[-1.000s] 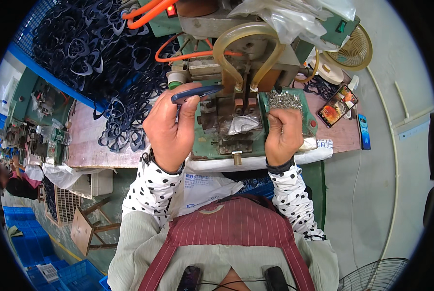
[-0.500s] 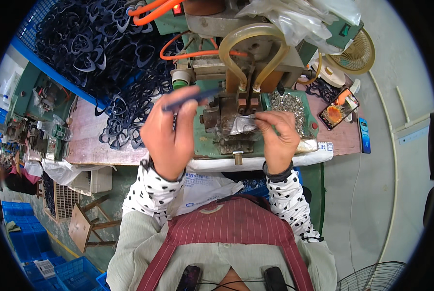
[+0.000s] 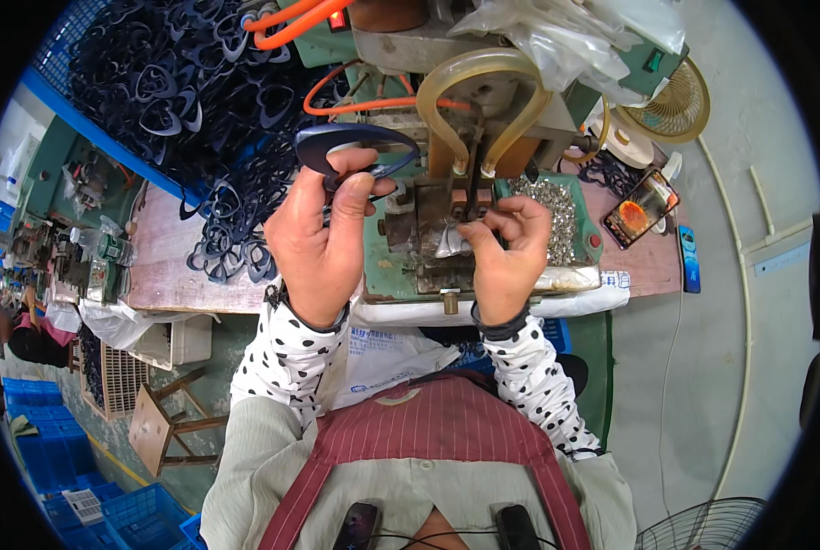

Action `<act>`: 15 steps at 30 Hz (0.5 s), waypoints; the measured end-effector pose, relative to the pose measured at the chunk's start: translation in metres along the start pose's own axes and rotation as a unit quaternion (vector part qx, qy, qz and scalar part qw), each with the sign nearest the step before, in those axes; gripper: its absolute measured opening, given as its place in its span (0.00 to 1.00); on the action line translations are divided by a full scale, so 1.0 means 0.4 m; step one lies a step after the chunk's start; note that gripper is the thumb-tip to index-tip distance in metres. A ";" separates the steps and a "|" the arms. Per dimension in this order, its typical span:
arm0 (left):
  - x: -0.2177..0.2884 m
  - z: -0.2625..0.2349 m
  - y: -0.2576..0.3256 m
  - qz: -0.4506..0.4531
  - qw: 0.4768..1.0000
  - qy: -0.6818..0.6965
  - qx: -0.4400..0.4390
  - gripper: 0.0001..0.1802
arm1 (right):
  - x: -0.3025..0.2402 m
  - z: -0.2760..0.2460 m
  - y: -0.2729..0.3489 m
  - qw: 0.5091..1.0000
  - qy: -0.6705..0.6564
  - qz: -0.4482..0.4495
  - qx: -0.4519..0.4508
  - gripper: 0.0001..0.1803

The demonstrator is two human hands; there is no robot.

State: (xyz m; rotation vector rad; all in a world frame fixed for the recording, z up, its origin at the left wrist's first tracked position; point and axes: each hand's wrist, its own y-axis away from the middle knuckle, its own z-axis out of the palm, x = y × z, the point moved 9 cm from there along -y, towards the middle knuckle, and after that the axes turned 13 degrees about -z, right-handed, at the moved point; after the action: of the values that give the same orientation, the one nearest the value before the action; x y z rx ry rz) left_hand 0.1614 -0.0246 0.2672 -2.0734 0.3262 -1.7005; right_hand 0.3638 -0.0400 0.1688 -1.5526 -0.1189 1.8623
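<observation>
My left hand (image 3: 316, 238) grips a dark blue heart-shaped ring (image 3: 359, 139) between thumb and fingers, raised left of the machine's clamp. My right hand (image 3: 511, 257) is at the work spot of the bench machine (image 3: 428, 215), its thumb and forefinger pinched just below the two copper-coloured jaws (image 3: 467, 196). Whatever small piece those fingertips may hold is hidden. Beside them a shiny silver patch (image 3: 449, 241) shows on the machine's bed. To the right of the jaws a green tray (image 3: 547, 215) holds many small metal parts.
Dark rings fill a blue basket (image 3: 107, 133) at the upper left, and more rings (image 3: 231, 229) spread over the table. A lit phone (image 3: 642, 209) and a blue device (image 3: 689, 258) lie at the right. Yellowish hoses (image 3: 446, 82) loop above the jaws.
My left hand has turned the ring, so its open outline now shows above the fingers. My right hand has moved slightly left, closer in under the jaws, covering part of the silver patch.
</observation>
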 end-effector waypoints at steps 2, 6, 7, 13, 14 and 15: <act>-0.002 0.002 0.019 0.015 1.000 -0.017 0.010 0.09 | 0.002 0.000 0.002 1.000 -0.019 -0.012 0.013 0.21; 0.063 0.096 0.160 0.282 0.920 -0.201 -0.186 0.19 | -0.011 0.002 -0.008 0.998 0.044 -0.046 -0.013 0.24; 0.068 0.114 0.218 0.365 0.904 -0.127 -0.180 0.21 | -0.016 0.002 -0.019 0.996 0.065 -0.055 -0.036 0.26; 0.028 0.207 0.253 0.381 0.878 -0.091 -0.276 0.16 | 0.014 -0.242 -0.127 0.935 0.319 -0.153 0.022 0.17; 0.025 0.206 0.248 0.377 0.881 -0.082 -0.273 0.16 | 0.031 -0.284 -0.137 0.904 0.399 -0.154 0.006 0.14; 0.024 0.206 0.246 0.374 0.884 -0.072 -0.271 0.16 | 0.084 -0.341 -0.143 0.875 0.471 -0.108 -0.033 0.13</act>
State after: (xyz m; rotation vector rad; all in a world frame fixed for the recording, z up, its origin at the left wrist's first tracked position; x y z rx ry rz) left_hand 0.2528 -0.1001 0.2168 -1.9875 1.4724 -1.0349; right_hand 0.5100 -0.0264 0.1309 -2.2139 0.0921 0.7819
